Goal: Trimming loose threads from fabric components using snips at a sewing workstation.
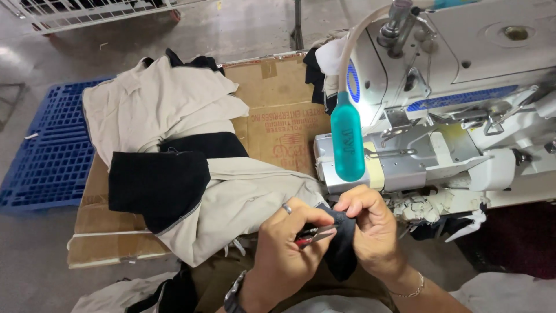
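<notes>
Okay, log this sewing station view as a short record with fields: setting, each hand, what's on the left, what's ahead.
setting: sewing station seen from above, grey floor
left hand: ring and wristwatch on; grips small thread snips against the dark cloth
right hand: thin bracelet; pinches a dark fabric piece at its top edge
left side: beige and black garments piled on a flattened cardboard box; blue plastic pallet beyond
ahead: white industrial sewing machine with a teal lamp on a gooseneck

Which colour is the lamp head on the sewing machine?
Teal, seen in the head view: the lamp head.
</notes>
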